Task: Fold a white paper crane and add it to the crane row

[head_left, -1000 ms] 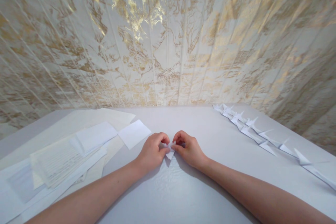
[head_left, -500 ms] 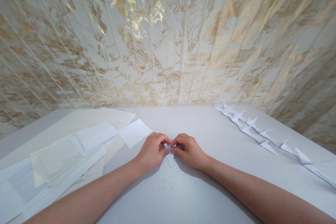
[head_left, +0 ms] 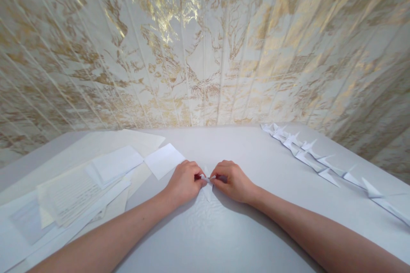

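A small folded white paper figure (head_left: 207, 192), with pointed ends toward and away from me, is between my hands at the middle of the table. My left hand (head_left: 185, 181) pinches its left side between thumb and fingertips. On the opposite side, my right hand (head_left: 232, 180) pinches the paper with its thumb and index finger. Fingertips cover parts of the figure's sides. Just past my left hand lies a blank white paper sheet (head_left: 164, 160), flat on the table.
Several folded paper cranes (head_left: 309, 160) stand in rows along the right side of the pale table (head_left: 205, 239). Overlapping papers (head_left: 73, 196), some with writing, cover the left side. A white and gold patterned curtain (head_left: 205, 51) hangs behind the table's far edge.
My hands have drawn slightly apart, the right one moving a little to the right. More of the folded paper shows between them, including its far point.
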Available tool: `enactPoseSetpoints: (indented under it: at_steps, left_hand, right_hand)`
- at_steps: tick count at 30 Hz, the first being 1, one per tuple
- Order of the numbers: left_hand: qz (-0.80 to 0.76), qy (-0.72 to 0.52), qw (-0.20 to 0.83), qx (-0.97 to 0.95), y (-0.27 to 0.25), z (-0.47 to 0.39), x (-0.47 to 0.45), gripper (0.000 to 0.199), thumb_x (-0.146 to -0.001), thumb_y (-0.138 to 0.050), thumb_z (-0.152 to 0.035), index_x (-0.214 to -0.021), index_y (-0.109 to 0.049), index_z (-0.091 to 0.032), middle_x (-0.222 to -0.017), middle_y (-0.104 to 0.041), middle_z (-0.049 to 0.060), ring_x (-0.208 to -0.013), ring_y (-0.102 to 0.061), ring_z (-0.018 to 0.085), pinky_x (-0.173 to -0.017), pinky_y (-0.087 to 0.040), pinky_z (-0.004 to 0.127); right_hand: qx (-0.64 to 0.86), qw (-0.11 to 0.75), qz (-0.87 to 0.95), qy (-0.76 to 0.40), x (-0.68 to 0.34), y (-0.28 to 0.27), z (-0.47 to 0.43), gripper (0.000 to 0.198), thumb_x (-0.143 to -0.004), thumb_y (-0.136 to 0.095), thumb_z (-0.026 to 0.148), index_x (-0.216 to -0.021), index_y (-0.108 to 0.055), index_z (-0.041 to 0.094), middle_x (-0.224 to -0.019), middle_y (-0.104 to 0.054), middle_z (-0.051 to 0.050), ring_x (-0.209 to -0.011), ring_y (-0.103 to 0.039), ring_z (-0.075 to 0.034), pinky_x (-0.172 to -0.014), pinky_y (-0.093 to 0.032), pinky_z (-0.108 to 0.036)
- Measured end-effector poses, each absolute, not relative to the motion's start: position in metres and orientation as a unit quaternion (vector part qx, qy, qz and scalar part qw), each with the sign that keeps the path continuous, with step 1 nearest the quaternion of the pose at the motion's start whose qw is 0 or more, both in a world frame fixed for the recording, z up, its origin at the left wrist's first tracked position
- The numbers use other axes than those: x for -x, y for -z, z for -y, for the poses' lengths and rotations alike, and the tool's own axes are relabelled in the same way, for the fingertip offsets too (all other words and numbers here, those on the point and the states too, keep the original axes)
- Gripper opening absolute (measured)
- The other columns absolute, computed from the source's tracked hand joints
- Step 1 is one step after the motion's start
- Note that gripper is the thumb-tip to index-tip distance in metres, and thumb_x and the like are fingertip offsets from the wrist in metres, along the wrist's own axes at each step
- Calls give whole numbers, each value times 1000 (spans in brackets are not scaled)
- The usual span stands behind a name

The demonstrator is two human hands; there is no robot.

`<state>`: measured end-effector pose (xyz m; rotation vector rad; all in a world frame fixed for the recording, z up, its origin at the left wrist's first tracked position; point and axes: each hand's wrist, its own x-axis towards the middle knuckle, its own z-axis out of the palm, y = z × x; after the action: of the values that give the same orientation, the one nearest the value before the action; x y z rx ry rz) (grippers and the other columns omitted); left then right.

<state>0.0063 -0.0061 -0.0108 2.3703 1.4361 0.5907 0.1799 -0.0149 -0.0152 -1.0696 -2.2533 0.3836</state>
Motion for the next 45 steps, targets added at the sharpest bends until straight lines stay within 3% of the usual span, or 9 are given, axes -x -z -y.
enactPoseSetpoints:
  at_steps: [14, 24, 36, 45]
  left_hand:
    - [-478, -219, 114, -843, 14, 8, -5, 5, -67, -65, -15, -63, -65, -18, -68, -62, 3, -73, -53, 19, -68, -38, 30]
    - [-494, -189, 101, -842, 11, 5, -3, 6, -66, -68, -19, -61, -65, -18, -66, -63, 3, -72, -53, 20, -68, -37, 31]
    - [-470, -171, 77, -862, 4, 11, 3, 6, -70, -67, -22, -64, -69, -21, -72, -66, 2, -76, -53, 19, -71, -35, 33]
    - [-442, -191, 55, -875, 8, 12, 6, 4, -71, -65, -21, -71, -69, -22, -81, -65, 2, -83, -52, 20, -76, -37, 35]
  right_hand:
    - [434, 310, 822, -196, -178, 18, 14, 8, -70, -61, 11, -71, -64, 18, -66, -63, 0, -63, -55, -13, -63, -40, -24]
    - [420, 276, 854, -137, -174, 19, 14, 8, -69, -63, 9, -70, -68, 15, -65, -62, -4, -68, -55, -17, -68, -40, -28]
    - [394, 185, 895, -94, -184, 13, 15, 32, -79, -54, 20, -107, -64, 31, -94, -56, -7, -91, -46, -21, -82, -33, -38]
    - [438, 144, 885, -57, -182, 12, 12, 44, -77, -54, 33, -121, -51, 32, -107, -50, -9, -103, -38, -27, -86, -28, -43]
